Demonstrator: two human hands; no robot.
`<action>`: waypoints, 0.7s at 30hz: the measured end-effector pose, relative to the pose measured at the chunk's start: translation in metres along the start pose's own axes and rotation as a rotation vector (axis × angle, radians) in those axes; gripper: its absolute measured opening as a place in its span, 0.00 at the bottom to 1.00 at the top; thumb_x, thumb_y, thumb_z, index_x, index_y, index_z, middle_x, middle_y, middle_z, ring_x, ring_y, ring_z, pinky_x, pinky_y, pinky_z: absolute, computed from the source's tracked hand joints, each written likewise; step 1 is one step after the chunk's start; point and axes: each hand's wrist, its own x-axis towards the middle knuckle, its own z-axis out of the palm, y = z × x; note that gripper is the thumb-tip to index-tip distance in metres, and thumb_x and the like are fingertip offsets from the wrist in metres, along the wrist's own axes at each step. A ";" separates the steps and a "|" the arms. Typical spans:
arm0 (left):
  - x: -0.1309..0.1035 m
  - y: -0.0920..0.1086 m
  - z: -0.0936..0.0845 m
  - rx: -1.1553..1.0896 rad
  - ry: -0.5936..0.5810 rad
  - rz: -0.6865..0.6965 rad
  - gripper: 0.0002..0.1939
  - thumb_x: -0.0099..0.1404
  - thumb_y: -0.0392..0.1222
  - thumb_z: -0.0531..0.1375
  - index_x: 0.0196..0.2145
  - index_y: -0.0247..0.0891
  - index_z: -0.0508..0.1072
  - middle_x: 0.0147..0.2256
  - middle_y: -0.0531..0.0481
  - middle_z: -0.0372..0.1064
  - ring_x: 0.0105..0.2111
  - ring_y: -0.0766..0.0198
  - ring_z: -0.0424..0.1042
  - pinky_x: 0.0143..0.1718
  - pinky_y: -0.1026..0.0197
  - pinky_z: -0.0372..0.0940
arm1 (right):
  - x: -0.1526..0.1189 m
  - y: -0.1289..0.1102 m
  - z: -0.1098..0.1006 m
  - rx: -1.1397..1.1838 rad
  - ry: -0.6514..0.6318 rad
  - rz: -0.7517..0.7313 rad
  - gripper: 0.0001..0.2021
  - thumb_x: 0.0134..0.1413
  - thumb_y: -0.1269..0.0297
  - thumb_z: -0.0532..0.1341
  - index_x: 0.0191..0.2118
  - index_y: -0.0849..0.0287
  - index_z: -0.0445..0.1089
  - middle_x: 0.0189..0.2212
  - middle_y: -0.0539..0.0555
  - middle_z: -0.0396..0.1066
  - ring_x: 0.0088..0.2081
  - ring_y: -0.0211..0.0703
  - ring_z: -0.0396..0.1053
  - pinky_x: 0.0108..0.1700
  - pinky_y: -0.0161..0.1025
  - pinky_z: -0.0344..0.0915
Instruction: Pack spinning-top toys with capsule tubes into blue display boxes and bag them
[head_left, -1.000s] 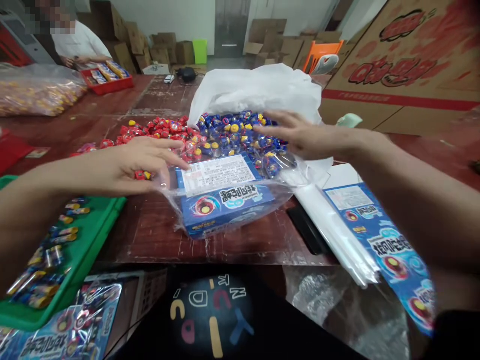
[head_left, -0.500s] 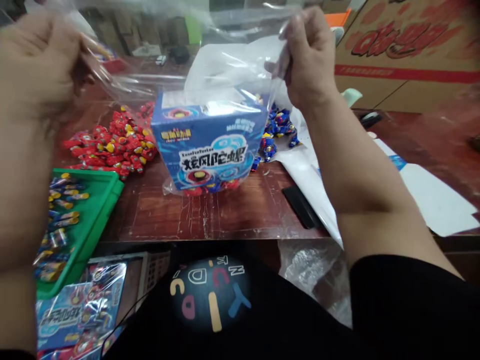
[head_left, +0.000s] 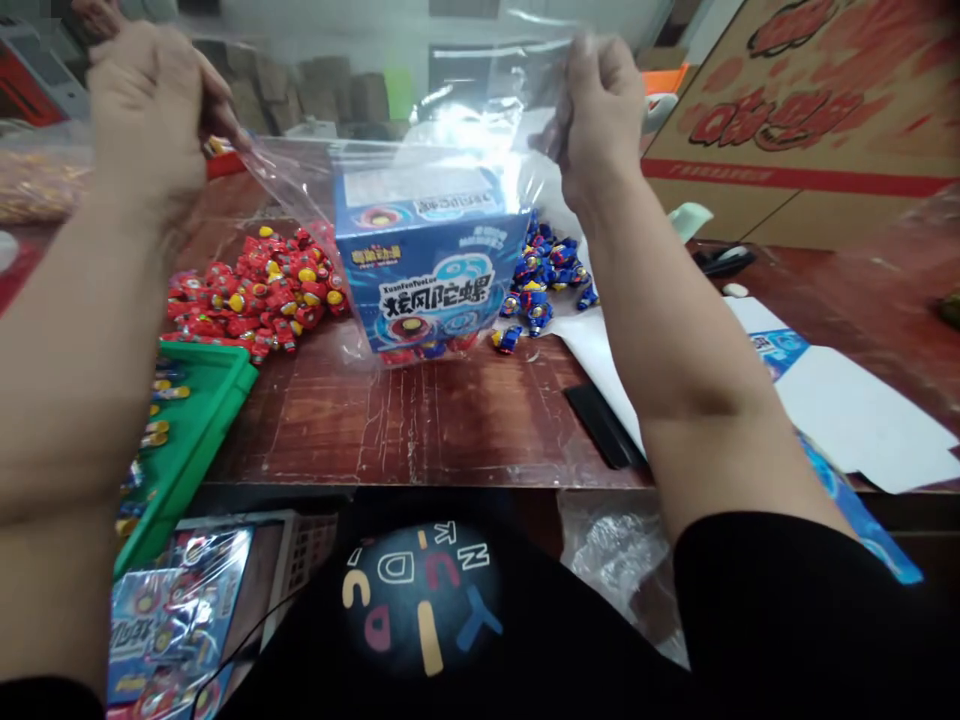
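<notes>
A clear plastic bag (head_left: 292,185) is stretched between my two raised hands. My left hand (head_left: 154,115) is closed on its upper left edge, and my right hand (head_left: 600,115) pinches the upper right edge. Inside the bag sits a blue printed box (head_left: 435,265) with Chinese lettering, tilted a little; red and blue toy pieces show beneath it. Behind it to the left lies a pile of red and yellow toys (head_left: 259,290). Several blue toys (head_left: 551,265) are heaped to its right, near my right forearm.
A green tray (head_left: 202,440) with small toys stands at the table's front left. Below it are printed packages (head_left: 176,610). A black flat object (head_left: 604,425) lies by white sheeting. White card (head_left: 862,410) is at the right, before a large carton (head_left: 810,130).
My left hand has shifted right in the view. The box in the bag now sits slightly further right and higher. Both hands keep their grip on the bag.
</notes>
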 end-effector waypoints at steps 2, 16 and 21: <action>-0.015 0.004 0.008 0.002 -0.104 -0.059 0.25 0.70 0.61 0.65 0.36 0.32 0.72 0.25 0.61 0.71 0.23 0.78 0.66 0.29 0.70 0.70 | -0.022 0.002 -0.002 -0.055 0.187 -0.048 0.19 0.55 0.43 0.67 0.36 0.48 0.60 0.20 0.36 0.53 0.26 0.37 0.42 0.31 0.35 0.49; -0.118 0.090 0.037 0.206 -0.312 -0.248 0.21 0.71 0.57 0.65 0.31 0.36 0.81 0.30 0.47 0.80 0.31 0.63 0.78 0.37 0.62 0.69 | -0.083 -0.051 0.005 -0.425 -0.165 0.098 0.13 0.49 0.65 0.75 0.43 0.52 0.83 0.47 0.54 0.81 0.49 0.43 0.74 0.56 0.39 0.68; -0.113 0.092 0.040 0.290 -0.300 -0.143 0.19 0.71 0.55 0.66 0.30 0.38 0.82 0.29 0.49 0.79 0.30 0.64 0.76 0.37 0.63 0.68 | -0.063 -0.103 0.144 -0.396 -0.604 -0.040 0.08 0.50 0.63 0.74 0.37 0.57 0.82 0.35 0.49 0.80 0.41 0.42 0.75 0.53 0.42 0.73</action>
